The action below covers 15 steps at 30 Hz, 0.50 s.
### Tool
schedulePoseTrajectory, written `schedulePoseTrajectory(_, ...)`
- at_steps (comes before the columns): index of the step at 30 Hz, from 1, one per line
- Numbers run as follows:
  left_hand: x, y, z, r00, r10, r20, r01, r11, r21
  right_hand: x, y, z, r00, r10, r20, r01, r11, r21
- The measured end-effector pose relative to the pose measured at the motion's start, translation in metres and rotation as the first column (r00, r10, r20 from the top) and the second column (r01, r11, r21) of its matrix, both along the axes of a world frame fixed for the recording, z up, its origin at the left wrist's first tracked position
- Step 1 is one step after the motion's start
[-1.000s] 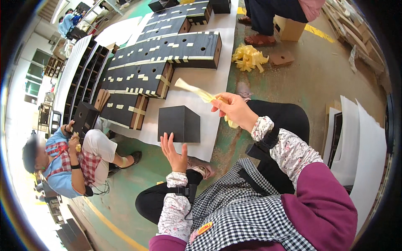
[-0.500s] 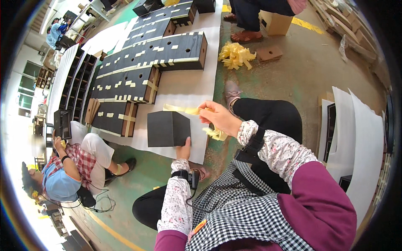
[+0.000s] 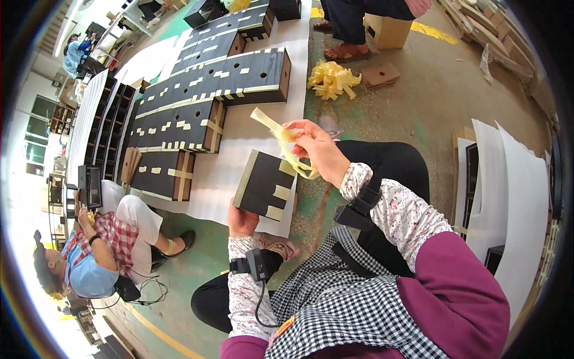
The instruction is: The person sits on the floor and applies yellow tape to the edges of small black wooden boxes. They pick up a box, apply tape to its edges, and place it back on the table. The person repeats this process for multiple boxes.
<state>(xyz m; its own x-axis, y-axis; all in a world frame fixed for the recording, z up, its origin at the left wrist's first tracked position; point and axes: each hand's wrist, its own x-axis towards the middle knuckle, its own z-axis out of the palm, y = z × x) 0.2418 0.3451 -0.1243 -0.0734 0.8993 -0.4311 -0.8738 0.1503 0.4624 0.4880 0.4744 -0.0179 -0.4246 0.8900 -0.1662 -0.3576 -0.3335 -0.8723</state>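
Observation:
A small black box (image 3: 260,186) is tilted in front of me, with pale tape strips along one edge and at its opposite side. My left hand (image 3: 243,221) grips it at the lower left corner, its fingers partly hidden behind the box. Just above the box's right corner, my right hand (image 3: 321,151) pinches a crumpled bunch of pale yellow masking tape (image 3: 286,134). One tape end sticks out to the upper left, while a loop hangs below the fingers close to the box.
Rows of black boxes (image 3: 203,79) with tape strips stand on a white sheet (image 3: 254,128) ahead. Beyond my right hand lie a heap of yellow tape (image 3: 332,80) and brown panels (image 3: 380,75). One person (image 3: 98,251) sits at left holding a black box; another sits ahead. White sheets (image 3: 508,191) lean at right.
My left hand has turned the black box, so its taped face now shows. My right hand has drawn the tape away from the box's top edge and slightly toward the right.

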Motion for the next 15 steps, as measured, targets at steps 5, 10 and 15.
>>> schedulePoseTrajectory(5, -0.011, 0.004, -0.026, 0.977, 0.197, 0.078, -0.179, 0.965, -0.193, -0.005, -0.004, -0.011, 1.0, -0.003, 0.0, 0.003, 0.999, -0.033)
schedulePoseTrajectory(10, -0.015, 0.017, 0.012, 0.963, 0.266, -0.047, -0.27, 0.956, -0.113, -0.011, -0.007, -0.008, 0.996, 0.048, 0.078, -0.046, 0.999, -0.022)
schedulePoseTrajectory(15, -0.006, 0.027, 0.023, 0.914, 0.078, -0.397, -0.111, 0.992, -0.06, -0.02, -0.017, -0.014, 0.978, 0.15, 0.142, -0.16, 0.985, 0.062)
